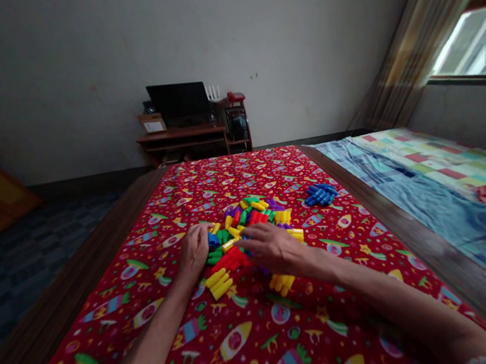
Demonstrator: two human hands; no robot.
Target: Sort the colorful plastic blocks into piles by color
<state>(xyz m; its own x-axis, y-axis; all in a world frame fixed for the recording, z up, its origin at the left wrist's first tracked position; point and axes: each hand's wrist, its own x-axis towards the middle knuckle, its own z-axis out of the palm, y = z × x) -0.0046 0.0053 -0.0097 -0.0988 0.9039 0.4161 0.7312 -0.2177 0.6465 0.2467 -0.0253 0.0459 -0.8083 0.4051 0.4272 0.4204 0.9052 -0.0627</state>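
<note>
The person seems to be picking through the bright, tube-like pieces (258, 217) heaped on the red cloth (241, 170), work calling for a light fingertip grip. The right hand (273, 246) reaches over them, fingers loosely spread; the left hand (195, 247) curls at their left edge, pinching or not I can't tell. A blue cluster (320, 195) lies apart.

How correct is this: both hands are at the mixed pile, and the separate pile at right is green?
Wrong colour: the head view shows the separate pile at right is blue. The left hand and right hand are at the mixed pile.
</note>
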